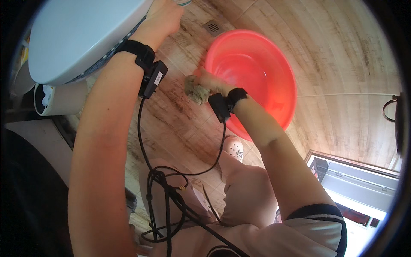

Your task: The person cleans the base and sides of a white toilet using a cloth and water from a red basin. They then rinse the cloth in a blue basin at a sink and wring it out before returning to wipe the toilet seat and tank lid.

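My right hand (210, 80) grips a bunched greenish-grey cloth (198, 92) at the near-left rim of a red plastic basin (247, 38). The basin stands on the wood-look floor, its inside wet and shiny. My left hand (166, 17) is at the top edge of the picture, beside a glossy white toilet lid (90, 35). A dark patterned cover (102, 61) runs along the lid's lower edge. The left fingers are partly hidden, so their hold is unclear. Just past them, a clear item with a teal band (183, 2) is cut off by the picture's edge.
A floor drain (213, 28) lies behind the basin. Below the toilet stands a pale waste bin (61, 99) with white paper inside. Black cables (167, 189) hang from my wristbands across my lap. My foot wears a light clog (234, 147). A bright doorway (353, 186) is at lower right.
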`<move>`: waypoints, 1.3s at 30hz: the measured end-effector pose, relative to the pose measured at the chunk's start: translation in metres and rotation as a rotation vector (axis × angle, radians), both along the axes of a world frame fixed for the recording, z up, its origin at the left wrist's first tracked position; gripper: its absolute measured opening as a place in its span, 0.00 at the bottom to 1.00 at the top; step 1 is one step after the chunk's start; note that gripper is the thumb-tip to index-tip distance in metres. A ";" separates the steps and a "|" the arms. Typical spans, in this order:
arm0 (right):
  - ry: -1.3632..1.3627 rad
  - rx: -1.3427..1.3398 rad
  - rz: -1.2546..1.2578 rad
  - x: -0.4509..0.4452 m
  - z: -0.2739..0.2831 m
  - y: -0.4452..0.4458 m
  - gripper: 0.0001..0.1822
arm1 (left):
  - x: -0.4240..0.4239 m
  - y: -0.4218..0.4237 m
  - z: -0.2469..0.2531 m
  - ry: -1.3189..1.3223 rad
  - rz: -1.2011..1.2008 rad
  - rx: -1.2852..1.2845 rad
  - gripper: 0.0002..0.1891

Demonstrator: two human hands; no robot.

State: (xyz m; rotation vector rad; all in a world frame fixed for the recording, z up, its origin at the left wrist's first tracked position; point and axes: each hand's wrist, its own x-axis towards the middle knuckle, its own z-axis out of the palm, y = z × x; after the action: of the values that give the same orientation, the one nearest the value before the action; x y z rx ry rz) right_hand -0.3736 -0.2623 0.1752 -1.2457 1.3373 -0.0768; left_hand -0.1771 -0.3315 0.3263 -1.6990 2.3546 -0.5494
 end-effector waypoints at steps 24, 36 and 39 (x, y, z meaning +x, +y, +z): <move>-0.145 0.287 -0.499 -0.034 0.010 0.007 0.11 | 0.006 0.014 0.011 -0.096 0.044 0.087 0.11; -0.089 0.126 -0.767 -0.164 -0.031 0.013 0.10 | -0.006 0.018 0.019 -0.134 0.079 0.069 0.08; -0.046 -0.019 -0.574 -0.086 0.020 -0.023 0.08 | 0.006 0.005 -0.006 -0.092 0.058 -0.055 0.09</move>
State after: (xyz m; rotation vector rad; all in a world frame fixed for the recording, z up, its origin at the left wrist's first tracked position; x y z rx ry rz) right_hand -0.4593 -0.2852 0.1951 -0.8362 1.6199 -0.5192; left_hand -0.1714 -0.3260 0.3204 -1.7204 2.2400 -0.6728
